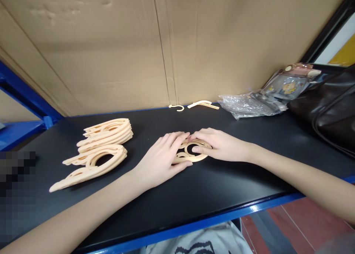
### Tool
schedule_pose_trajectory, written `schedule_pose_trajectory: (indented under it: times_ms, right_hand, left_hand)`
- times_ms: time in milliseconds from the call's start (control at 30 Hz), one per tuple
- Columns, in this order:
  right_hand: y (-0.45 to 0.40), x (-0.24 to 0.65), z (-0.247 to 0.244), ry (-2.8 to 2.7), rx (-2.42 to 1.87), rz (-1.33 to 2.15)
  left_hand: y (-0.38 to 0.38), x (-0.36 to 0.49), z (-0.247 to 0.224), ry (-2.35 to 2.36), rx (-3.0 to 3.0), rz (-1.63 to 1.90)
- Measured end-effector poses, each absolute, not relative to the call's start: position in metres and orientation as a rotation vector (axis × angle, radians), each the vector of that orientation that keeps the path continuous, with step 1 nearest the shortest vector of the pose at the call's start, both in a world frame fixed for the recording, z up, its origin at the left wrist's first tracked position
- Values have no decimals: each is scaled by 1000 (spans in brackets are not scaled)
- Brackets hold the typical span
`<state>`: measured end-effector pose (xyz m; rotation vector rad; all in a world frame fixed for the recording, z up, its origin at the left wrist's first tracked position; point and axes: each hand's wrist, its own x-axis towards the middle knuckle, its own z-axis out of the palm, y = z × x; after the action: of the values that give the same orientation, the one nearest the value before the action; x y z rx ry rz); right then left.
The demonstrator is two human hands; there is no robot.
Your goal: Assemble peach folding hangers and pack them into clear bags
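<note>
Between the hands, both curled over its ends, a cream openwork piece

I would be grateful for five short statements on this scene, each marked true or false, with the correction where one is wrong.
1. The left hand and right hand both touch one cream-coloured piece. True.
2. The stacked pieces lie to the right of both hands. False: they lie to the left.
3. A small hook lies beyond the hands, near the cardboard. True.
4. The clear plastic packaging is under the left hand. False: it lies at the back right.
5. The tabletop is black. True.
</note>
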<state>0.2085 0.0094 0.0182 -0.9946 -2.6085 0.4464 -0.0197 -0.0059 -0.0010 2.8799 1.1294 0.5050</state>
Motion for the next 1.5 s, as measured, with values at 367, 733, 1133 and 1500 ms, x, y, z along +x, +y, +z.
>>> schedule_pose_trajectory:
  times_ms: [367,733,1133,1500]
  right_hand:
    - [19,205,8,-2046,-879,1216]
    - [32,212,2,-1986,-1114,880]
    - [27,213,7,-2053,-1113,819]
    - [24,211,6,-2148,-1133,787]
  left_hand:
    - [-8,-19,-1,1081,2682,404]
    - [-13,-16,8,1090,2776,391]
    - [-23,-32,49,1412,2681,535]
    - [-29,-177,77,1725,2659,506]
